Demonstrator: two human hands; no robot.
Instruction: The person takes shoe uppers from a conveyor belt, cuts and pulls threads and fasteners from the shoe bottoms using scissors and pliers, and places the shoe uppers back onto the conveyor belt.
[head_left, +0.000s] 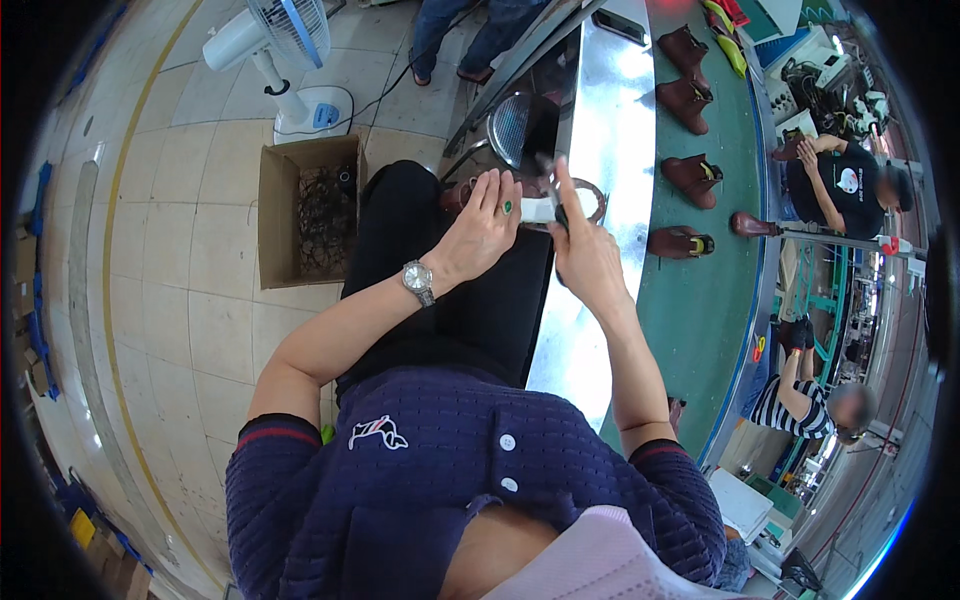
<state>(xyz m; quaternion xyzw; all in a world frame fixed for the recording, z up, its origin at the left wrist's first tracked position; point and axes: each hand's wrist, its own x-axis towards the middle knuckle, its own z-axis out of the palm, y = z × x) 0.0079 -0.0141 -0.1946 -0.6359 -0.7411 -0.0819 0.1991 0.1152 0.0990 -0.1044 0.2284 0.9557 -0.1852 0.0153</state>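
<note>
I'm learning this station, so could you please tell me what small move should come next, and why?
I'd probably steady the brown shoe with the left hand before working the hand tool: the right hand holds that tool close beside the left one, its metal end is blurred, and whether it touches the shoe is unclear.

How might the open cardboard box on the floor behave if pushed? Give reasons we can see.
The cardboard box would probably slide, since it stands on smooth-looking floor tiles. It may flex when pressed, as its sides look thin. The dark tangle inside looks loose, so it would likely shift.
</note>
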